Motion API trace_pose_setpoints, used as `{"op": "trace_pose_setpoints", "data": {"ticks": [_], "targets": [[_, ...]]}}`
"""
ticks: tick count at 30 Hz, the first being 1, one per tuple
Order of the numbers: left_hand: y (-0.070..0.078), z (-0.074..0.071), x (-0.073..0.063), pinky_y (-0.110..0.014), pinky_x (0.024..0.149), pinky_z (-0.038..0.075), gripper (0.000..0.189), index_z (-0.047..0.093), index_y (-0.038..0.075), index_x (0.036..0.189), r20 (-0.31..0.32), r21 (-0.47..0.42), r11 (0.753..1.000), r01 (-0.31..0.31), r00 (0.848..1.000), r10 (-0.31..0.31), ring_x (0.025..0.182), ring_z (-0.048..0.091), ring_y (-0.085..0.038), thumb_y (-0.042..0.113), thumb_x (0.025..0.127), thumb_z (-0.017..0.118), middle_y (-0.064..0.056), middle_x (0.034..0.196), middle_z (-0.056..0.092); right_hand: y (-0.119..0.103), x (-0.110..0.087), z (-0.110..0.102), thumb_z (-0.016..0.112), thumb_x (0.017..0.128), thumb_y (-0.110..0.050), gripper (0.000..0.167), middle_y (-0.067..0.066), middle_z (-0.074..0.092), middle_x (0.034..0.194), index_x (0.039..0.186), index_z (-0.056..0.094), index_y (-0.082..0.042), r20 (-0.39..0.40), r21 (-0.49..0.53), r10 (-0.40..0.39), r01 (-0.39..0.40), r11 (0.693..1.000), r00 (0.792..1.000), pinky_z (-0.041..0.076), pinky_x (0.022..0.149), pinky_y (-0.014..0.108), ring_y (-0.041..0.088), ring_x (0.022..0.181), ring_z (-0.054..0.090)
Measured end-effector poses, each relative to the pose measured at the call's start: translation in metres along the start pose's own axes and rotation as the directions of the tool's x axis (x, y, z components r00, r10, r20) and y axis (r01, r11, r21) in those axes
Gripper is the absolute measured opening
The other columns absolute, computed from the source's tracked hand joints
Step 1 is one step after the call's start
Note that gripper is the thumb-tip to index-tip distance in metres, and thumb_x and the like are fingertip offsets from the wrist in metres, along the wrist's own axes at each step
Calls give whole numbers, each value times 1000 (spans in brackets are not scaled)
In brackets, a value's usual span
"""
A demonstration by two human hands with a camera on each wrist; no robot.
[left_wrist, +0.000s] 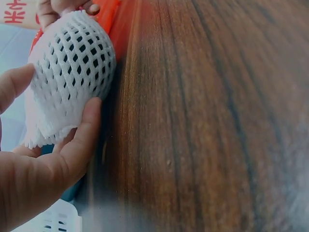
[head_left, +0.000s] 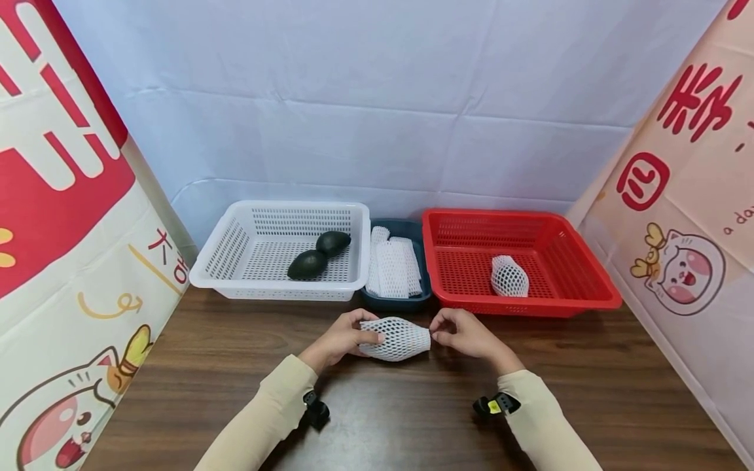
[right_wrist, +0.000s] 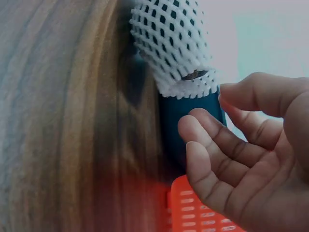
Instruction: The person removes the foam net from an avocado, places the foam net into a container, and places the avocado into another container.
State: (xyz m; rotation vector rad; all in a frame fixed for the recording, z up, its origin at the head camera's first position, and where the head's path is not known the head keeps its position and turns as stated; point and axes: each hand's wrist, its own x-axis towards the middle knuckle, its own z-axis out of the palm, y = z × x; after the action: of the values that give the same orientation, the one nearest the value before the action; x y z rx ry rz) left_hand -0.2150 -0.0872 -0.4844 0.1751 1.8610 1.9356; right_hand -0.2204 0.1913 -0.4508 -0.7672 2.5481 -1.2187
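At the table [head_left: 389, 418], the left hand [head_left: 343, 336] grips netted fruit [head_left: 400, 340]

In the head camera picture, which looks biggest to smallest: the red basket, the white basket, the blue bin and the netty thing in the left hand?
1–2. Red basket and white basket: too alike to rank.
3. Blue bin
4. Netty thing in the left hand, though it's nearer the camera.
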Motion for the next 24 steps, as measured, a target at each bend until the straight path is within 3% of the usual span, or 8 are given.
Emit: {"op": "trace_pose_setpoints", "data": {"ticks": [3,9,15,19,24], "targets": [[0,0,0,-38,60,53,37,55,-1,108,5,-14,1000,2,1000,-2,78,61,-21,5,76,72,-13,94,61,2,-1,1,65,81,-1,7,2,59,77,88,64,-4,25,23,36,-37,999,999,48,57,29,16,64,55],[-1,0,1,-36,60,53,35,55,-2,107,15,-31,1000,2,1000,-1,78,61,-21,3,76,72,-12,93,62,1,-2,4,68,83,-7,11,3,64,84,93,70,-4,-1,30,48,-48,998,999,47,58,30,18,69,54],[0,1,3,-36,61,53,36,55,-1,108,16,-17,1000,7,1000,-6,78,62,-21,3,76,72,-12,94,63,-7,-2,5,65,84,-2,22,16,65,78,104,66,7,38,162,81,-86,983,996,50,55,48,38,63,59],[0,1,3,-35,60,52,35,56,0,107,11,-10,1000,17,1000,-17,78,62,-21,2,76,73,-13,94,63,-22,-5,3,63,83,4,24,20,65,82,106,63,12,80,214,67,-83,973,995,48,56,55,45,65,59],[0,0,3,-34,60,52,35,55,-3,107,15,0,1000,11,1000,-11,77,61,-20,2,77,72,-12,93,63,-16,-2,7,63,79,8,31,18,64,87,110,59,12,110,213,28,-51,976,994,51,59,46,33,67,62]]}}
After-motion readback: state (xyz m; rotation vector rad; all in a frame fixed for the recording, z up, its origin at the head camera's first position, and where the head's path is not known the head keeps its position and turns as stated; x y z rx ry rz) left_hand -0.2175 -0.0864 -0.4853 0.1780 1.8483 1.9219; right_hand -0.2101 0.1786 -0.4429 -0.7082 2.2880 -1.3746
